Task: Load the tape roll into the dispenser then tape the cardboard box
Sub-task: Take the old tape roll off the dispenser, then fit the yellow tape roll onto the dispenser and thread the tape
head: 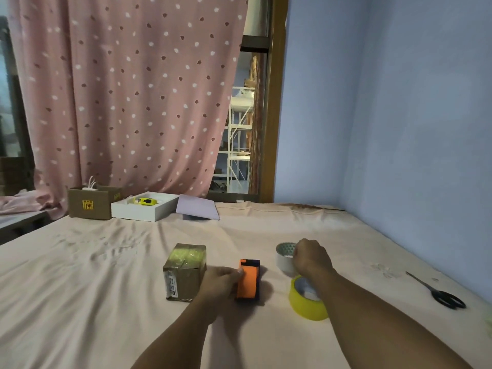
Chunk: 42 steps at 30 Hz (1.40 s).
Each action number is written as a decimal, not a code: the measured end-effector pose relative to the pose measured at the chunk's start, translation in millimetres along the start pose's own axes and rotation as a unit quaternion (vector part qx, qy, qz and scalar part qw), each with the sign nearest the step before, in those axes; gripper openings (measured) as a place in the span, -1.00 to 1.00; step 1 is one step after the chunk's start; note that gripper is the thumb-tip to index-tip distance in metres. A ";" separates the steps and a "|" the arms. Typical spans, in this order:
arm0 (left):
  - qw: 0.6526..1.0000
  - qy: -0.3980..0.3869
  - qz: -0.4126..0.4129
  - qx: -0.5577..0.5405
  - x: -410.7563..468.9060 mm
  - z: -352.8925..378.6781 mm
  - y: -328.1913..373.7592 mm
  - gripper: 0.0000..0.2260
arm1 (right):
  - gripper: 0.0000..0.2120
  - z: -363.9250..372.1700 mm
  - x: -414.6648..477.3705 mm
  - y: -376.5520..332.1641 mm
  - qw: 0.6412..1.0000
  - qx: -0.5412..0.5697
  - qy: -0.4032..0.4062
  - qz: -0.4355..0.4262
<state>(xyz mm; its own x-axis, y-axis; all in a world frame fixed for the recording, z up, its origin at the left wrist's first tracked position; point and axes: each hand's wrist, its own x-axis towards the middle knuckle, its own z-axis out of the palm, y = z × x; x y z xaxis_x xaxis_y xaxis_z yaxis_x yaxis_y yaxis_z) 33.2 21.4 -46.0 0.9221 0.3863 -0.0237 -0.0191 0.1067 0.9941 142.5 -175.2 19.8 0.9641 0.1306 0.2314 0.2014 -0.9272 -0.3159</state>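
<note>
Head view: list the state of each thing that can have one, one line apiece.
Orange tape dispenser: on the bed, no roll loaded, left hand on it.
White tape roll: flat, right hand on it.
Yellow tape roll: flat, untouched.
Small cardboard box: flaps closed.
Scissors: shut.

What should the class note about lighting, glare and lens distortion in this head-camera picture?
Head view: dim, soft indoor light with faint shadows under the hands; a greenish sheen glares off the taped top of the small brown cardboard box; the wide lens bows the brown wooden door frame; the black-handled scissors look slightly soft near the edge.
</note>
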 end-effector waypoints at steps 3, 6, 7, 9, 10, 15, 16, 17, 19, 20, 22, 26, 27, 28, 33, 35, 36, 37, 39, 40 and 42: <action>1.000 -0.003 0.005 0.017 2.4 1.8 -0.2 -0.80 | -0.71 11.7 2.2 2.3 1.000 -0.013 -0.024 0.014; 1.000 -0.007 0.008 0.011 3.3 3.6 -2.4 -0.80 | -0.68 17.9 2.7 1.9 0.998 -0.016 -0.050 0.024; 1.000 -0.007 0.010 0.012 4.8 2.8 -3.9 -0.79 | -0.65 18.0 2.8 1.9 0.997 -0.021 -0.064 0.025; 0.999 -0.006 0.019 0.031 9.4 1.0 -6.5 -0.76 | -0.61 14.4 2.3 2.0 0.996 -0.027 -0.083 0.024; 0.999 -0.005 0.023 0.039 11.0 0.5 -7.4 -0.75 | -0.61 11.6 2.3 2.7 0.996 -0.024 -0.088 0.023; 0.998 0.010 0.032 0.054 14.7 1.0 -11.7 -0.75 | -0.69 -6.7 -5.0 5.3 0.999 -0.035 -0.030 -0.009; 0.998 0.009 0.033 0.058 14.3 0.6 -13.3 -0.75 | -0.67 -9.2 -10.1 4.5 0.999 -0.035 -0.011 -0.020; 0.998 0.008 0.034 0.060 13.7 0.3 -15.1 -0.75 | -0.63 -11.0 -17.1 3.4 0.999 -0.033 -0.001 -0.030; 0.997 0.011 0.039 0.060 13.9 -1.1 -16.8 -0.73 | -0.54 -11.9 -33.1 2.0 0.998 -0.040 -0.004 -0.047; 0.997 0.013 0.042 0.062 12.7 -1.3 -16.4 -0.72 | -0.50 -11.8 -41.2 2.4 0.997 -0.049 -0.013 -0.054; 0.997 0.017 0.041 0.066 11.8 -0.7 -16.0 -0.72 | -0.43 -12.7 -54.4 4.8 0.995 -0.071 -0.035 -0.058; 0.995 0.038 0.036 0.088 10.0 2.8 -14.8 -0.73 | -0.40 -17.6 -66.3 10.3 0.985 -0.128 -0.100 -0.065; 0.994 0.045 0.036 0.095 9.5 4.5 -14.3 -0.73 | -0.44 -19.7 -67.9 11.6 0.980 -0.139 -0.120 -0.074; 0.993 0.053 0.034 0.102 9.5 6.5 -14.0 -0.72 | -0.53 -21.8 -68.6 12.9 0.976 -0.150 -0.136 -0.086; 0.996 0.046 0.009 0.075 9.0 9.1 -10.8 -0.77 | -0.80 -26.9 -68.5 22.8 0.975 -0.126 -0.134 -0.124; 0.998 0.035 -0.002 0.044 6.7 8.0 -8.4 -0.78 | -0.74 -28.5 -66.6 28.3 0.982 -0.063 -0.129 -0.120; 0.999 0.035 -0.004 0.034 6.8 7.5 -8.0 -0.78 | -0.71 -29.9 -65.9 30.1 0.985 -0.014 -0.127 -0.113; 0.999 0.039 -0.004 0.020 6.7 7.3 -7.9 -0.78 | -0.70 -31.4 -65.6 31.5 0.986 0.042 -0.123 -0.105; 0.999 0.043 -0.010 -0.011 5.9 7.6 -6.8 -0.79 | -0.73 -34.0 -66.9 31.1 0.979 0.146 -0.114 -0.089; 0.999 0.042 -0.012 -0.020 5.2 8.3 -5.7 -0.80 | -0.76 -34.3 -68.5 29.6 0.971 0.193 -0.111 -0.083; 0.999 0.040 -0.015 -0.033 4.5 10.6 -5.8 -0.80 | -0.81 -31.3 -71.0 26.2 0.950 0.285 -0.107 -0.064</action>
<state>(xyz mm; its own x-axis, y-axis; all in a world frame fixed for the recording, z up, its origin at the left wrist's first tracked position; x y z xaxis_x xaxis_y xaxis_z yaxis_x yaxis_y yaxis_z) 41.6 12.8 -50.7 0.8884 0.4544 -0.0651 -0.0195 0.1792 0.9836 73.9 -219.8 23.9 0.9265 0.3540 0.1279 0.3213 -0.5666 -0.7588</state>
